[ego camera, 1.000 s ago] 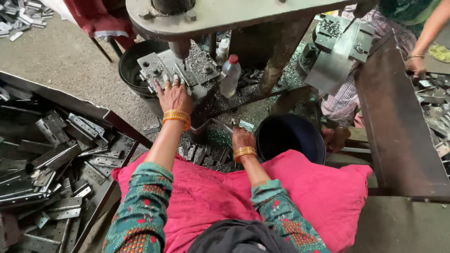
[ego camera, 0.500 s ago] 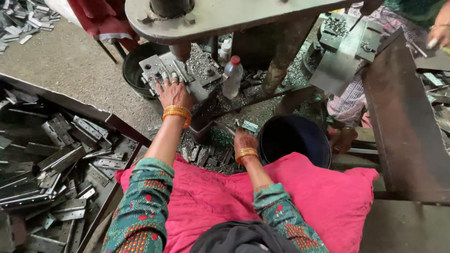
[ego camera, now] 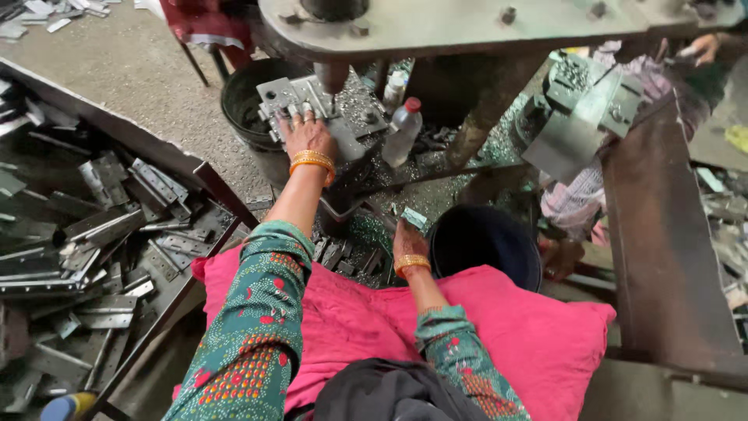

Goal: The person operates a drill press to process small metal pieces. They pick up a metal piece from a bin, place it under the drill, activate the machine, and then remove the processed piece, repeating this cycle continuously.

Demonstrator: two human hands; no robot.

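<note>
Left hand (ego camera: 305,134) flat, fingers spread on perforated metal plate (ego camera: 292,97) under press; right hand (ego camera: 407,240) pinching small metal piece (ego camera: 414,218) beside black bucket (ego camera: 485,243).

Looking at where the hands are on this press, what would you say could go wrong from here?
The left hand lies flat on the metal plate right beside the press ram; a stroke could likely crush fingers. The right hand reaches among loose metal pieces with sharp-looking edges, so cuts seem possible. The plastic bottle beside the plate could tip.
</note>
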